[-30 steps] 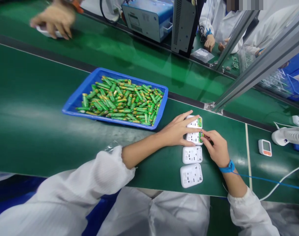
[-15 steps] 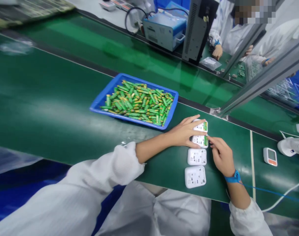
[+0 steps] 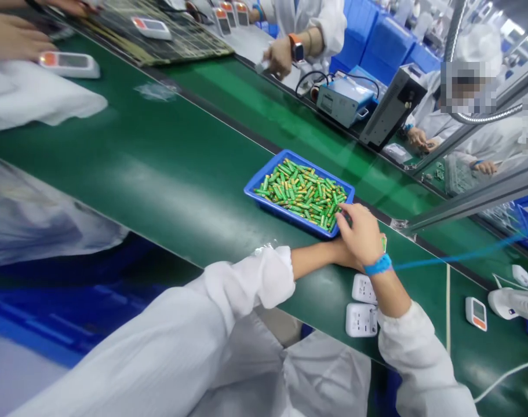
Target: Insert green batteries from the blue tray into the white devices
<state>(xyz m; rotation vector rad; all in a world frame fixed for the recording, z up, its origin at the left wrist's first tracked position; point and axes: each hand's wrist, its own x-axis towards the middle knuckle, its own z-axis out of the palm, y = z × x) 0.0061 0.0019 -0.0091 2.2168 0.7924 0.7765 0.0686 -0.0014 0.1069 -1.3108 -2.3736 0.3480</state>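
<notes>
My right hand (image 3: 360,234) reaches across my left wrist to the near right corner of a blue tray (image 3: 285,219). Its thumb and forefinger are parted over the green batteries (image 3: 305,191) that fill the tray; I see nothing between them. Beneath it, my left hand (image 3: 342,255) is mostly covered, its fingers out of sight. A sliver of a white device with a green battery (image 3: 383,243) shows just beyond my right hand. Two white device housings (image 3: 360,319) lie in a row nearer me, backs up, partly behind my right forearm.
A white meter with a screen (image 3: 476,313) and a white corded device (image 3: 505,304) lie at the right. Metal frame posts (image 3: 468,202) cross the back right. Co-workers' hands (image 3: 279,58) are across the bench and at the left. A blue cord (image 3: 455,258) trails from my wristband.
My right hand has left the white devices and moved left to the battery tray, crossing over my left hand. The view has shifted, showing more of the left and back.
</notes>
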